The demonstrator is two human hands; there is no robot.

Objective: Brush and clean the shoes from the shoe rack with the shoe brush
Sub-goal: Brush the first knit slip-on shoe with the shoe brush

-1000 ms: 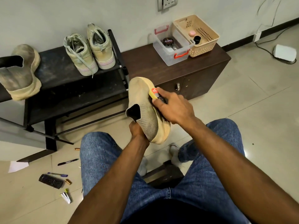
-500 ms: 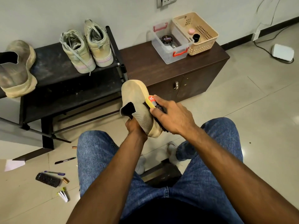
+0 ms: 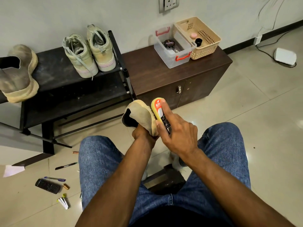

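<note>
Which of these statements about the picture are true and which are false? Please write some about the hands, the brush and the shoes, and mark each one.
1. The right hand holds the yellow shoe brush against the beige knit shoe. True.
2. The left hand is empty. False: it grips the beige knit shoe from below.
3. A pair of pale green sneakers stands on the top of the black shoe rack. True.
4. The tin of polish lies in the beige basket. False: it lies in the clear plastic box.
5. A black marker pen lies on the floor. True.
</note>
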